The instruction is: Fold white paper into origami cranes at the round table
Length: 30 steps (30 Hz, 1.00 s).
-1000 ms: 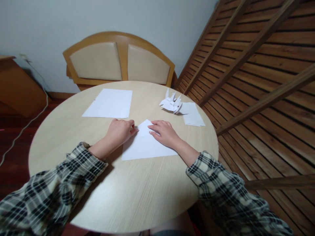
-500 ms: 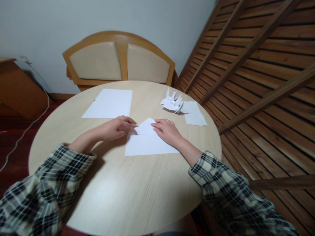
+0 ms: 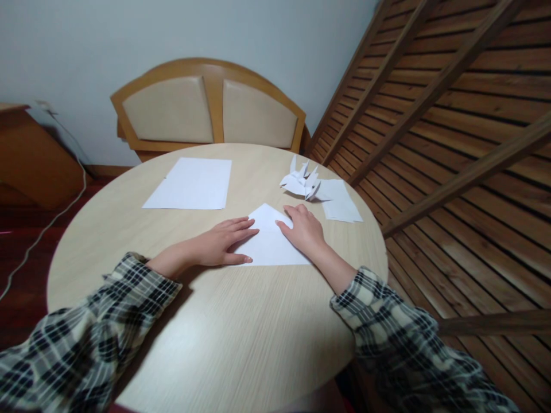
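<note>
A white sheet of paper, folded to a point at its far end, lies on the round light-wood table in front of me. My left hand lies flat on its left part, fingers stretched out and together. On the sheet's right edge my right hand presses down, fingers bent slightly and pointing toward the folded tip. Both sleeves are plaid.
A flat white sheet lies at the far left of the table. At the far right sit folded paper figures beside more white paper. A padded wooden chair stands behind the table. Slatted wood panels lean at the right.
My left hand has moved from the sheet's left edge onto the paper and flattened. The sheet's near part now looks shorter. My right hand has shifted slightly to the right edge.
</note>
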Each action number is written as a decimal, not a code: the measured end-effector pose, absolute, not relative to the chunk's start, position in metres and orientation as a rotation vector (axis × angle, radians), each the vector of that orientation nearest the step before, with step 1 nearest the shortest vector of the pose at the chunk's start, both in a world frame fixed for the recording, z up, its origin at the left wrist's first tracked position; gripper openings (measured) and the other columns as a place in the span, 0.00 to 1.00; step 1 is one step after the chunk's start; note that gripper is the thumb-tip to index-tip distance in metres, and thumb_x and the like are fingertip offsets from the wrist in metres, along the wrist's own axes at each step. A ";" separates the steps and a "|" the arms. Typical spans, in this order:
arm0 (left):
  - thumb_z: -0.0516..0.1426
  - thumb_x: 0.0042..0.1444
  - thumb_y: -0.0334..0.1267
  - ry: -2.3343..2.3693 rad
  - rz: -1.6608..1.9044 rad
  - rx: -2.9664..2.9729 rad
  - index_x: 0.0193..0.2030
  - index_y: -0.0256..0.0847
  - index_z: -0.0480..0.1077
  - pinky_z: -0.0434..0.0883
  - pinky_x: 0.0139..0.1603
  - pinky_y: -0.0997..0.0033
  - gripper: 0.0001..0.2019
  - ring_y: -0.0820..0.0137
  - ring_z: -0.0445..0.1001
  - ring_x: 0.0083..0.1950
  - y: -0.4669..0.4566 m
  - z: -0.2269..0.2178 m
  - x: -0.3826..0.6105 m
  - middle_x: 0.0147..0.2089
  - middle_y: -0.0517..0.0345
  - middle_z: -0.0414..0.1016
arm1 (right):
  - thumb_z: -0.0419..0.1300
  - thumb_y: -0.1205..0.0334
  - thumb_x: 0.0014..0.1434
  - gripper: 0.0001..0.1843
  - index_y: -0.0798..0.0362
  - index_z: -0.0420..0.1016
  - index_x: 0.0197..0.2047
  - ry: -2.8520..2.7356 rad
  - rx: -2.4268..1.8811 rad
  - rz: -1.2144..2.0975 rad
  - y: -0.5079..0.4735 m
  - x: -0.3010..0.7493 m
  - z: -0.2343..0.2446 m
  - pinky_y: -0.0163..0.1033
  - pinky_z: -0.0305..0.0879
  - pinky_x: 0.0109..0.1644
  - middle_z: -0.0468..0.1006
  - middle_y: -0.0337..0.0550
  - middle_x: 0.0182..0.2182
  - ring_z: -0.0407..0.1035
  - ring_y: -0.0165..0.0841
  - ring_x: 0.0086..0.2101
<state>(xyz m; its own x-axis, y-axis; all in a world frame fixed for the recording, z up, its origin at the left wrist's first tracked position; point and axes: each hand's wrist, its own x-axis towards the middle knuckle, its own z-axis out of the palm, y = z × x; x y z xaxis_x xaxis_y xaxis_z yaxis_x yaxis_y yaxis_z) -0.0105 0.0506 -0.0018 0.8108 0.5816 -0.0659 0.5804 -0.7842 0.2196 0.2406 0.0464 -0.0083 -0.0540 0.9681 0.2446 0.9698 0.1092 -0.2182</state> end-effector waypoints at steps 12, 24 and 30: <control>0.55 0.50 0.70 0.973 0.069 2.784 0.71 0.36 0.54 0.48 0.71 0.48 0.50 0.49 0.45 0.74 0.046 -0.002 -0.008 0.74 0.37 0.47 | 0.60 0.65 0.58 0.21 0.56 0.74 0.56 -1.766 -1.552 0.492 0.062 0.265 -0.017 0.43 0.67 0.45 0.79 0.46 0.36 0.72 0.35 0.36; 0.53 0.60 0.42 0.920 0.121 2.825 0.67 0.34 0.60 0.58 0.69 0.54 0.29 0.56 0.59 0.70 0.034 0.017 -0.004 0.69 0.41 0.61 | 0.61 0.67 0.55 0.10 0.56 0.81 0.40 -1.514 -1.522 0.852 0.067 0.264 -0.015 0.42 0.69 0.43 0.81 0.48 0.37 0.74 0.35 0.36; 0.46 0.65 0.36 0.969 0.244 2.740 0.62 0.38 0.67 0.65 0.64 0.58 0.21 0.61 0.70 0.62 0.039 0.020 -0.011 0.63 0.46 0.70 | 0.61 0.64 0.57 0.08 0.55 0.82 0.36 -1.639 -1.526 0.732 0.068 0.268 -0.016 0.46 0.68 0.49 0.82 0.49 0.38 0.74 0.38 0.40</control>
<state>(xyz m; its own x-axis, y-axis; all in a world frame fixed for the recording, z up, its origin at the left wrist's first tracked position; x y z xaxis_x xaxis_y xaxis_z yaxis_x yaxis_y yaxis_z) -0.0113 0.0394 0.0205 0.7682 0.6350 0.0814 0.5977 -0.7569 0.2643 0.2677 0.0678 -0.0156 0.0088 0.9888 0.1487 0.5494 0.1195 -0.8270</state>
